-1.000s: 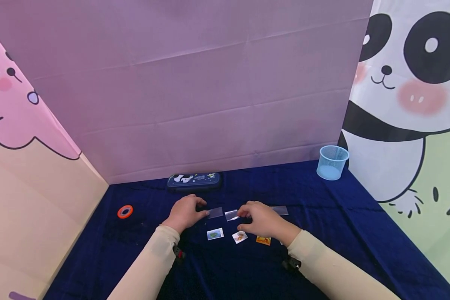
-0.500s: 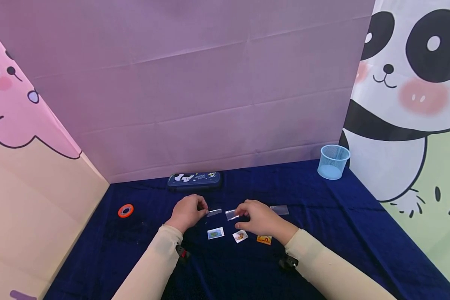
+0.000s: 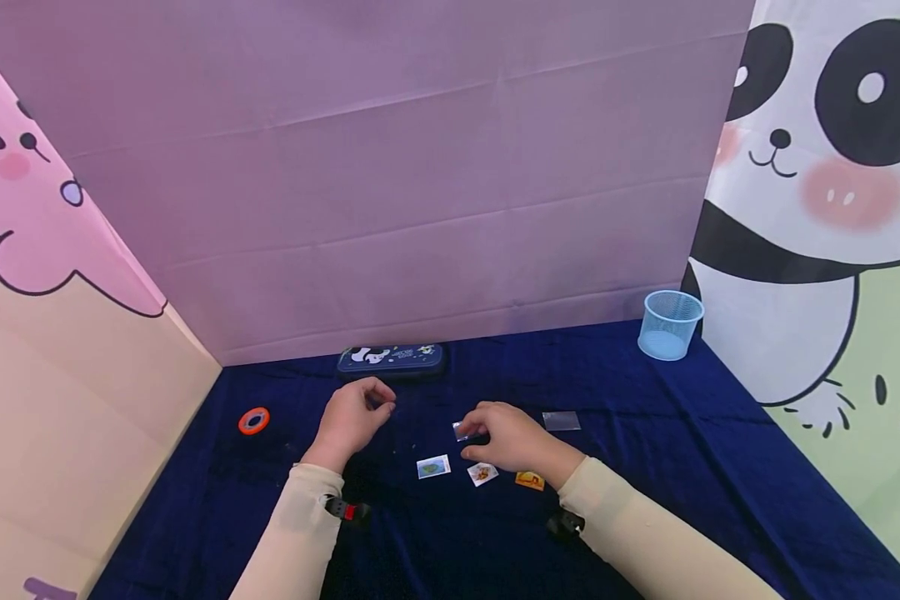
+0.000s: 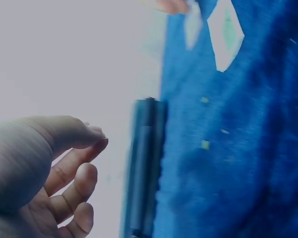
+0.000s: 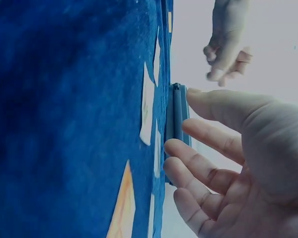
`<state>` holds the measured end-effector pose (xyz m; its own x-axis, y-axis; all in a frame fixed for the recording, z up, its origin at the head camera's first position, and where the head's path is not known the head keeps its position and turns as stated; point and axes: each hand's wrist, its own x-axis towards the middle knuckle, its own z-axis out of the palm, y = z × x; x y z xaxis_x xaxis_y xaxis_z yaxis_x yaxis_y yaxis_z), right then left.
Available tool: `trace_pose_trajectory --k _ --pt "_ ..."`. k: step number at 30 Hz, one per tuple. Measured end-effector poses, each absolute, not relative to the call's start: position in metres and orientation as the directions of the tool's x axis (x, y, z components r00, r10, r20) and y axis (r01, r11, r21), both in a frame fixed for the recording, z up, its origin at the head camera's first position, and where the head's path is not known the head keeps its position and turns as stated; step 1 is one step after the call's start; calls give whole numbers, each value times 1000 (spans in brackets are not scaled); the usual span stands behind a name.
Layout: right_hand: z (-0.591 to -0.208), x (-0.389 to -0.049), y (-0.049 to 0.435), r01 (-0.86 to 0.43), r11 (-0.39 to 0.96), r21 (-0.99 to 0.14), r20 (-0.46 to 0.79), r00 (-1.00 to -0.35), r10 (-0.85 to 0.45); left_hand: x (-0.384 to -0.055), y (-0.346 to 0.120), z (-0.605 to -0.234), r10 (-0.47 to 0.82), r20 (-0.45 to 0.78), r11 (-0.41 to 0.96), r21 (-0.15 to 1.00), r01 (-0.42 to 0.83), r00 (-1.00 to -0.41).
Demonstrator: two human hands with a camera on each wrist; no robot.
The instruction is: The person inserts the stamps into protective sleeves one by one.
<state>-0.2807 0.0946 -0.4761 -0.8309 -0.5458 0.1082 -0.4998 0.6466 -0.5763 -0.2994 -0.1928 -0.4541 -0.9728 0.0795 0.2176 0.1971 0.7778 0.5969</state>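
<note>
My left hand (image 3: 348, 421) is raised over the left part of the cloth, thumb and forefinger tips together. The clear plastic film they pinch is barely discernible against the bright background in the left wrist view. My right hand (image 3: 513, 437) hovers with loosely bent fingers, partly covering a small clear film piece (image 3: 461, 431). Behind its wrist lies another clear film piece (image 3: 562, 421). In front are a green-and-blue picture card (image 3: 433, 467), a white card with a small figure (image 3: 483, 474) and an orange card (image 3: 530, 480), the last partly behind the right wrist.
A dark blue pencil case (image 3: 392, 360) with a panda print lies at the back. An orange ring (image 3: 254, 421), like a tape roll, rests on the left. The light blue mesh basket (image 3: 663, 335) stands at the back right. Dark blue cloth (image 3: 450, 550) covers the table.
My left fingers tipped up the left film piece, and it is gone from its spot on the cloth. That hand has moved left and up. The right hand has shifted slightly left.
</note>
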Motion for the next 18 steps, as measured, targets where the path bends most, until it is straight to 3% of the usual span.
trace_pose_trajectory --k 18 --pt "-467 -271 61 -511 660 -550 60 -813 -580 -249 -200 -382 125 454 535 718 445 -882"
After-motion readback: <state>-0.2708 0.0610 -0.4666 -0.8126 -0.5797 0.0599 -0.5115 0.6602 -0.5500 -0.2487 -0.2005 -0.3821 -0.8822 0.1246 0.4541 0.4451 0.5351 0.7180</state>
